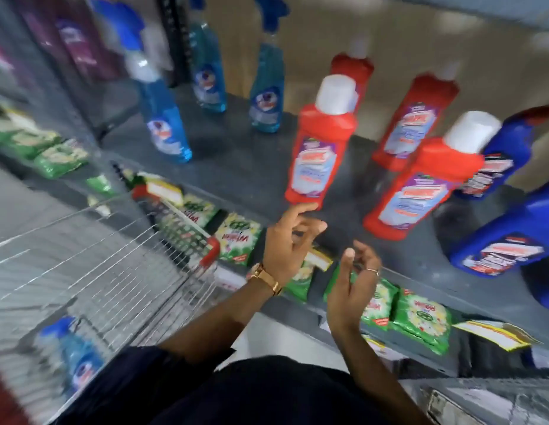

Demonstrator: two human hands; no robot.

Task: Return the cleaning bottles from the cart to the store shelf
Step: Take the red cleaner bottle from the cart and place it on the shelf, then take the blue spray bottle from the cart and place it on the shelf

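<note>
On the grey store shelf (236, 167) stand three blue spray bottles (165, 118), several red bottles with white caps (320, 148) and blue bottles (500, 240) at the right. My left hand (287, 246), wearing a gold watch, is just below the base of the nearest red bottle, fingers loosely curled and holding nothing. My right hand (354, 283), with a ring, hangs open beside it in front of the shelf edge. The wire cart (92, 265) is at the lower left, and one blue spray bottle (72, 357) lies in it.
Green detergent packets (236, 240) fill the lower shelf under the grey one, with more at the far left (52, 151). Purple bottles (73, 44) stand on the left shelving. The cart's red handle (210, 250) is close to my left wrist.
</note>
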